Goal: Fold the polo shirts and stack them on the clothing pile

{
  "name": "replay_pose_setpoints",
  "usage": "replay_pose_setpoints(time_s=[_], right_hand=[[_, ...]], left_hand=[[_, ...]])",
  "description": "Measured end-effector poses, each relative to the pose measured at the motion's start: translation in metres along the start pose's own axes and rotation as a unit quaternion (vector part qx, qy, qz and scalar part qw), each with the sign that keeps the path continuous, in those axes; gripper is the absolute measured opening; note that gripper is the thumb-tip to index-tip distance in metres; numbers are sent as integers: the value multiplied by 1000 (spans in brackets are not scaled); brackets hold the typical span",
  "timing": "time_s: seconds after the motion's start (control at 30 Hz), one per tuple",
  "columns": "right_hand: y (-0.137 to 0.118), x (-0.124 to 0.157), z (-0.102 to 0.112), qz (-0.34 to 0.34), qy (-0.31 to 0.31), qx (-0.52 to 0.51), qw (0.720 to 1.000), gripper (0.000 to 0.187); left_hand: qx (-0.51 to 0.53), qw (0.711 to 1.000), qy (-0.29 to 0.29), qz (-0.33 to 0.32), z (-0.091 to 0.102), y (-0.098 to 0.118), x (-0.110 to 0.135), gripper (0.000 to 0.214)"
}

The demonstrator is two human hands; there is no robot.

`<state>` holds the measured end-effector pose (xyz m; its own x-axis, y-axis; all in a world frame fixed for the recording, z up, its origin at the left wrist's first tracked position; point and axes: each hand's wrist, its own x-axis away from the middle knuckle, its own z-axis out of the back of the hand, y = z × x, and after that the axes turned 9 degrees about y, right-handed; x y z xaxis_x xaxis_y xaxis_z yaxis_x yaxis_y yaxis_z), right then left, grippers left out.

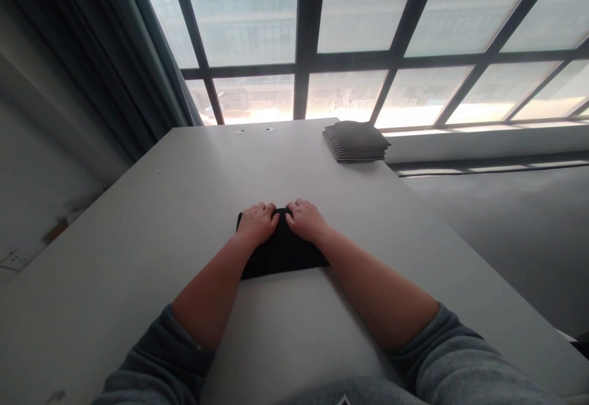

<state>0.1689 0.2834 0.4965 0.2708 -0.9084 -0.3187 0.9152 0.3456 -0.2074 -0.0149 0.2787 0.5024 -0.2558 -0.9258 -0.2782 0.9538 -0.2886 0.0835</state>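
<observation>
Hands (257, 224) (307, 219), two, hold one black cloth (283, 253) on one white table (138, 233).

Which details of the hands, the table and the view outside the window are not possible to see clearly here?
All in the head view:
Undersides of the left hand and right hand: hidden by their own backs.
Far right corner of the black cloth: covered by the right hand.
White table, near edge: cut off by the picture's bottom.
Building outside: blurred by glare.
</observation>
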Motion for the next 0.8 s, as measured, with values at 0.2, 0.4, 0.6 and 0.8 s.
replay_pose_setpoints(time_s=[0.2, 0.4, 0.6, 0.8], right_hand=[[0, -3, 2, -13, -8, 6, 1000, 33], [5, -5, 5, -48, -49, 32, 997, 49], [2, -3, 9, -13, -58, 20, 998, 49], [6, -5, 13, -20, -54, -8, 998, 41]], left_hand=[[48, 998, -23, -30, -5, -12, -8, 39], [111, 992, -50, -42, -5, -14, -8, 35], [101, 991, -50, -66, -1, -10, -4, 35], [119, 990, -57, -47, 0, -10, -7, 34]])
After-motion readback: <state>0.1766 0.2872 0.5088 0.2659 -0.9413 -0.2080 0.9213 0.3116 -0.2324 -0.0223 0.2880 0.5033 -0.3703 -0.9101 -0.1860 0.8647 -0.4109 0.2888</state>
